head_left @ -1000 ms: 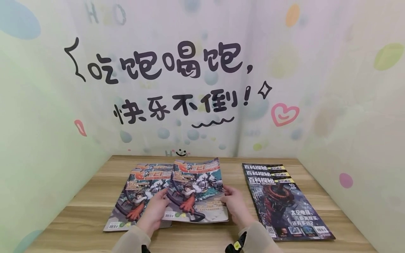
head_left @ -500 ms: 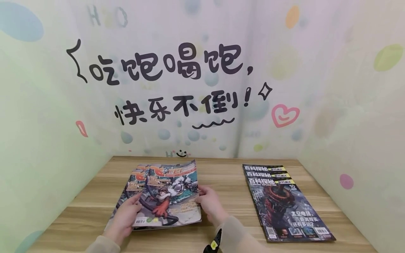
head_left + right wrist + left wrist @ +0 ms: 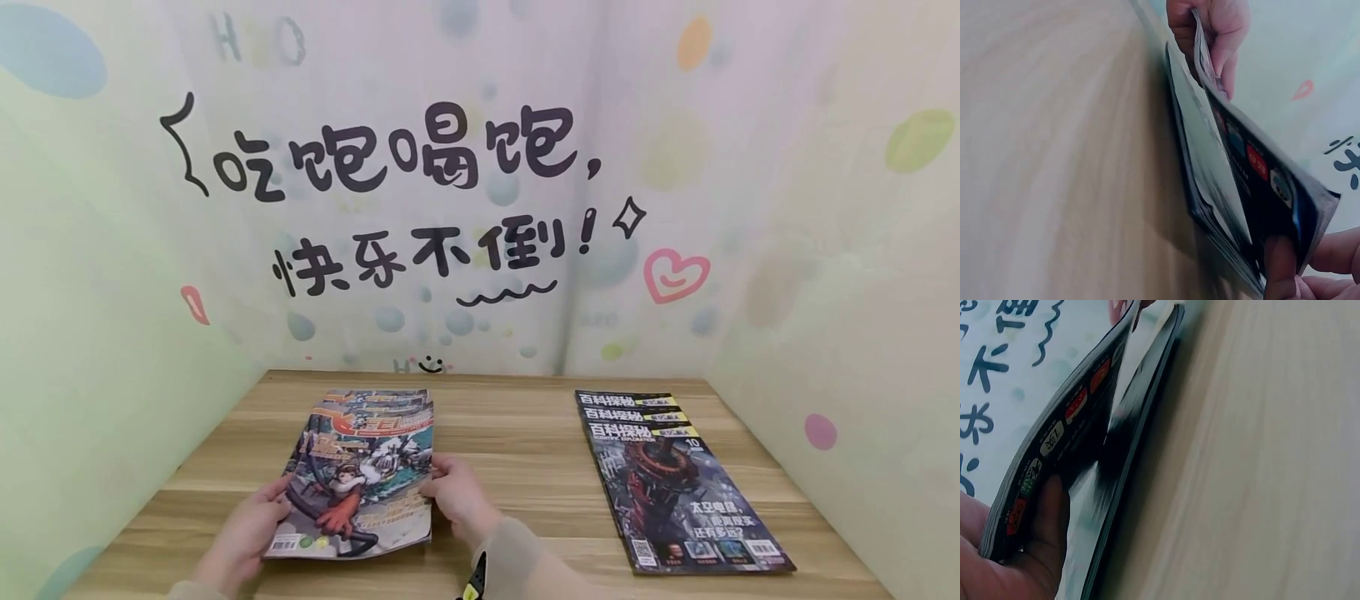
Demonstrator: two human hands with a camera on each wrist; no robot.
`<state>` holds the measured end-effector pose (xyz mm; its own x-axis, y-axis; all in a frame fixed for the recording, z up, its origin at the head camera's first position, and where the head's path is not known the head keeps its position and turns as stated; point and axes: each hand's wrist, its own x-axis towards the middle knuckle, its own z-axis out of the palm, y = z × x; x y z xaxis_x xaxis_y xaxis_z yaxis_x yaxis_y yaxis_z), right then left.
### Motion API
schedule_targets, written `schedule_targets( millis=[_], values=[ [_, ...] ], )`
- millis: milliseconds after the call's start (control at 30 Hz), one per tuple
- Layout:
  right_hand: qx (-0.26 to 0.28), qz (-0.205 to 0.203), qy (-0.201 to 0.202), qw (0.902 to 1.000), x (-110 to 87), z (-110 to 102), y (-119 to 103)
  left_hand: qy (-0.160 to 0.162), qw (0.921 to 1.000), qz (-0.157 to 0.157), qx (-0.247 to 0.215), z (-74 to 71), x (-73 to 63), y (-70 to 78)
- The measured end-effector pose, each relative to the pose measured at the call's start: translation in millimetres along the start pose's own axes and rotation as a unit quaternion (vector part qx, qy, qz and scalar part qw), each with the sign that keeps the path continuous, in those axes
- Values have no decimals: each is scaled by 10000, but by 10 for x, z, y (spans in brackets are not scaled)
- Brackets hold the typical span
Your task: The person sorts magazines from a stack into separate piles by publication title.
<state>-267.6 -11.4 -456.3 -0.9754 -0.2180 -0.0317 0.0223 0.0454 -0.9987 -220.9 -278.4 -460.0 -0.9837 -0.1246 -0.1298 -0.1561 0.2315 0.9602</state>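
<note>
Both hands hold a comic magazine [image 3: 363, 479] with a red-clad figure on its cover, over the left part of the table. My left hand [image 3: 243, 529] pinches its left edge, thumb underneath in the left wrist view. At the opposite edge, my right hand [image 3: 461, 496] pinches it the same way. Under it lie magazines [image 3: 382, 395] of the same look, only their top strips showing in the head view. Both wrist views show the held magazine [image 3: 1054, 431] tilted, with a wedge-shaped gap above the lower magazine [image 3: 1180, 134].
Three dark science magazines [image 3: 686, 492] lie overlapped on the right of the wooden table [image 3: 517, 450], titles staggered toward the back. A printed fabric wall [image 3: 487, 333] closes the far side, and pale walls stand left and right.
Both hands have carried the comic magazine left and slightly nearer, from the table's middle to over the matching magazines. Those are now mostly covered. The dark magazines stayed put.
</note>
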Motion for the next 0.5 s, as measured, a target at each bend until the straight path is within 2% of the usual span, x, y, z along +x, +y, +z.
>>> schedule_targets(
  millis=[67, 233, 500],
  values=[
    [81, 42, -48, 9999, -9, 37, 13, 40, 10000, -88, 20, -31, -9, -7],
    [260, 171, -170, 9994, -43, 119, 17, -32, 9989, -93, 451, -100, -15, -17],
    [81, 237, -141, 9996, -35, 226, 47, 43, 9953, -59, 961, -192, 3, -59]
  ],
)
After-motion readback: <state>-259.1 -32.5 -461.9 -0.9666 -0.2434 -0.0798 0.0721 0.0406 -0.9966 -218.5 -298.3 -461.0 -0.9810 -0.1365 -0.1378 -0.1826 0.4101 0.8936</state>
